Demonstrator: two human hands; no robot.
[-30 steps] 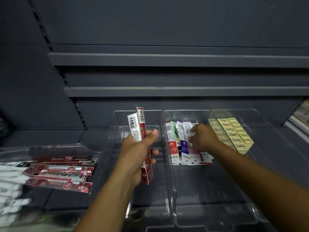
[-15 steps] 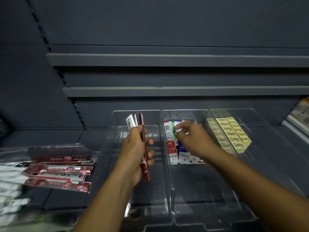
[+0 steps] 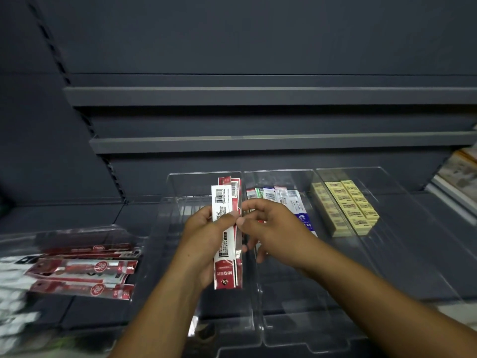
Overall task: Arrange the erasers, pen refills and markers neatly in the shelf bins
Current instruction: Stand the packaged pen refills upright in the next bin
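My left hand (image 3: 204,233) grips a small stack of red-and-white pen refill packs (image 3: 228,236), held upright over the left clear bin (image 3: 165,228). My right hand (image 3: 271,228) pinches the right edge of that stack with thumb and forefinger. Behind my right hand, several mixed refill packs (image 3: 289,200) lie in the middle clear bin (image 3: 284,319). Yellow erasers (image 3: 348,208) sit in neat rows in the right clear bin (image 3: 402,228).
A clear tray (image 3: 77,233) at the left holds more red refill packs (image 3: 82,275) and blurred white packs. Dark empty shelves (image 3: 258,143) rise behind the bins. Some light items (image 3: 459,174) lie at the far right edge.
My right hand left the packs in the middle bin and came left to pinch the stack in my left hand. The stack now faces me, back side showing.
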